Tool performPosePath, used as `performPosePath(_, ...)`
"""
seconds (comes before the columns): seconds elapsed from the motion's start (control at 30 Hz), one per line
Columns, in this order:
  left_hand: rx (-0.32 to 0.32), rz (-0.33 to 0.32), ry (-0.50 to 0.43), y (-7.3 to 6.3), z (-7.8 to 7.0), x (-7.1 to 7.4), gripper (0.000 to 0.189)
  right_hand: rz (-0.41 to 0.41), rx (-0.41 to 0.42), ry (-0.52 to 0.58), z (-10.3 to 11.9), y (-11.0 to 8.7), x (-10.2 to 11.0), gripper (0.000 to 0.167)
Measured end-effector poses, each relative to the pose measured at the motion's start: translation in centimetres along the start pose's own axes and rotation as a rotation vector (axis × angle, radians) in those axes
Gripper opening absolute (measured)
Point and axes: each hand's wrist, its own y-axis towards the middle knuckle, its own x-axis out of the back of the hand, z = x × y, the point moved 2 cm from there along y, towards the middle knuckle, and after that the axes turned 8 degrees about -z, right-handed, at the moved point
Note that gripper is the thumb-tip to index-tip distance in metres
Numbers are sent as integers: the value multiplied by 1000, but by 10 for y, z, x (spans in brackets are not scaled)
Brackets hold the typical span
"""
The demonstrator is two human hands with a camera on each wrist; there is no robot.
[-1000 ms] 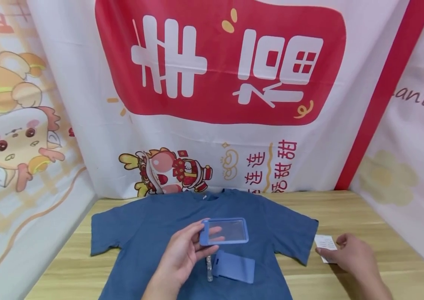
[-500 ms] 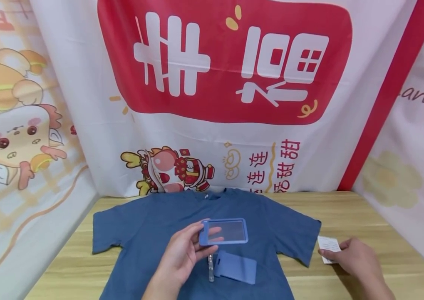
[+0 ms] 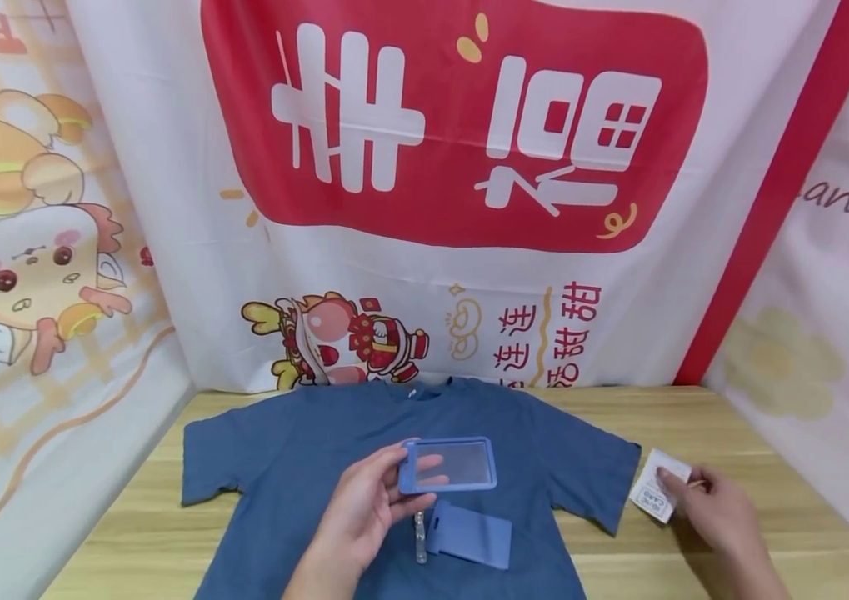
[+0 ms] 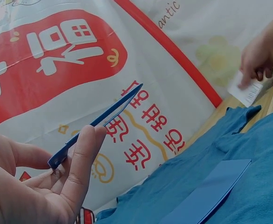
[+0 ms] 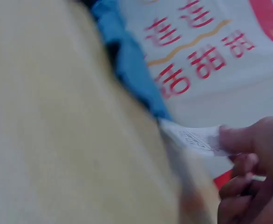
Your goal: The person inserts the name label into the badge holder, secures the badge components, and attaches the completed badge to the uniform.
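Note:
In the head view, my left hand (image 3: 360, 510) grips a blue badge holder frame (image 3: 469, 461) with a clear window, thumb and fingers at its left end. The left wrist view shows this frame tilted and almost edge-on. Below it, a flat blue badge holder panel (image 3: 473, 537) with a slot lies on a blue T-shirt (image 3: 282, 467). A short clear strap with metal snaps (image 3: 420, 540) lies beside that panel. At the right, my right hand (image 3: 720, 510) pinches a white card (image 3: 652, 496) printed "ID/IC CARD", held near the shirt's sleeve.
The T-shirt is spread over a wooden table (image 3: 784, 508). Behind it hangs a white and red printed cloth (image 3: 387, 267); patterned cloths enclose the left side (image 3: 19, 433) and right side (image 3: 829, 275).
My right hand has turned the white card, so it now stands more slanted with its larger print showing. My left hand and the badge holder frame have barely moved.

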Motion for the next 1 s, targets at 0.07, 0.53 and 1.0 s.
performPosePath(0.07,6,3,6,0,1,-1,56,-15,-73,175,9,-4,4,37)
performPosePath(0.53,-17,9,22,3,2,-3,58,311,-150,761,116,-59,-36,24)
performPosePath(1.0,-40,33,63,3,7,-13,58,323,-152,684,160,-101,-76,38)
